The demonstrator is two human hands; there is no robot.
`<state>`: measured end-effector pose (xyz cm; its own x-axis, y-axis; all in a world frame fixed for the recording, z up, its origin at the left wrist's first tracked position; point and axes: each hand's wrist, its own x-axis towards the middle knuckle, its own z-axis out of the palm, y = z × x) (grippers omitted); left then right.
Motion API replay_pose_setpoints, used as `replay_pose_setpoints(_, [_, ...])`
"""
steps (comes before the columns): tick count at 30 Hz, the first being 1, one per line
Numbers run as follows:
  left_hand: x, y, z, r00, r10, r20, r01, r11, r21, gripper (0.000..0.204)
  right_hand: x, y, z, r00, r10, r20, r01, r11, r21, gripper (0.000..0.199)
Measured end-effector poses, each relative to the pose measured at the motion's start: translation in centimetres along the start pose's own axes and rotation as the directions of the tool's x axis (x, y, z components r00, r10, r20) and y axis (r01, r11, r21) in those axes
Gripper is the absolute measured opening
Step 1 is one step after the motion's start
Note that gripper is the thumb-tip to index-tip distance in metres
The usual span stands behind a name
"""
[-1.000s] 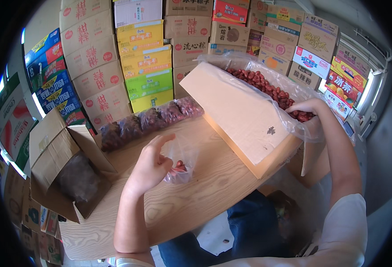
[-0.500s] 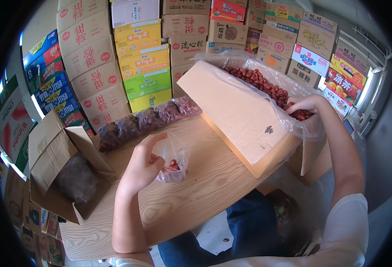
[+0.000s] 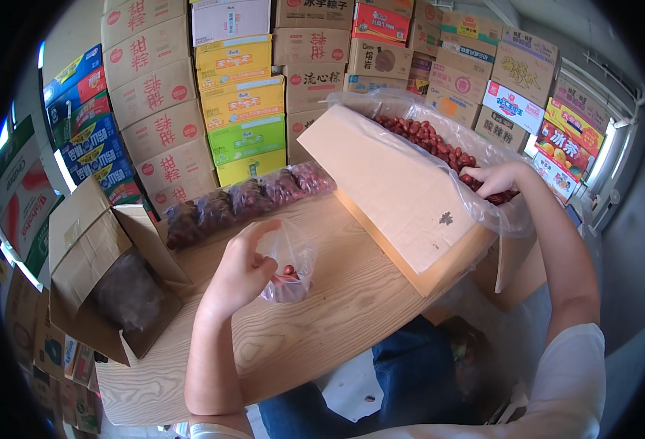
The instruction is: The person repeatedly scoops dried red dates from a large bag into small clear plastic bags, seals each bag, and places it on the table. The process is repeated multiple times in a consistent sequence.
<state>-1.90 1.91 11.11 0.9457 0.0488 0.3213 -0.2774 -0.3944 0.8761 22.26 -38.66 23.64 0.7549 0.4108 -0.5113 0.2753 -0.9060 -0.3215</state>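
My left hand [image 3: 246, 271] is closed on the rim of a small clear plastic bag [image 3: 300, 252], which stands open on the wooden table. A few red dates [image 3: 289, 271] lie in the bottom of the bag. To the right, a large cardboard box [image 3: 395, 186] is tilted, its clear liner [image 3: 509, 219] folded out over the rim. Many loose red dates [image 3: 428, 137] fill the liner. My right hand [image 3: 499, 179] reaches over the box's near end, fingers curled down among the dates; the fingertips are partly hidden.
A row of filled clear bags [image 3: 246, 197] lies along the table's far edge. At the left stands an open carton [image 3: 81, 241] with dark plastic [image 3: 129, 293] inside. Stacked cartons [image 3: 151, 95] wall off the back. The wooden table [image 3: 322, 322] curves toward my legs.
My right hand has shifted slightly left and its thumb now shows over the dates. My left hand stays on the bag. The whole view has moved slightly.
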Motion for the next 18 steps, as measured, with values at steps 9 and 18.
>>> replay_pose_setpoints(9, [0.0, -0.3, 0.1, 0.999, 0.04, -0.022, -0.038, 0.997, 0.067, 0.057, 1.4, 1.9, 1.3, 0.96, -0.13, -0.248, 0.049, 0.951, -0.306, 0.058])
replay_pose_setpoints(18, [0.0, -0.2, 0.1, 1.0, 0.006, -0.001, -0.006, 0.999, 0.043, 0.055, 0.8, 0.1, 1.4, 0.954, 0.161, -0.252, -0.229, 0.935, -0.272, 0.062])
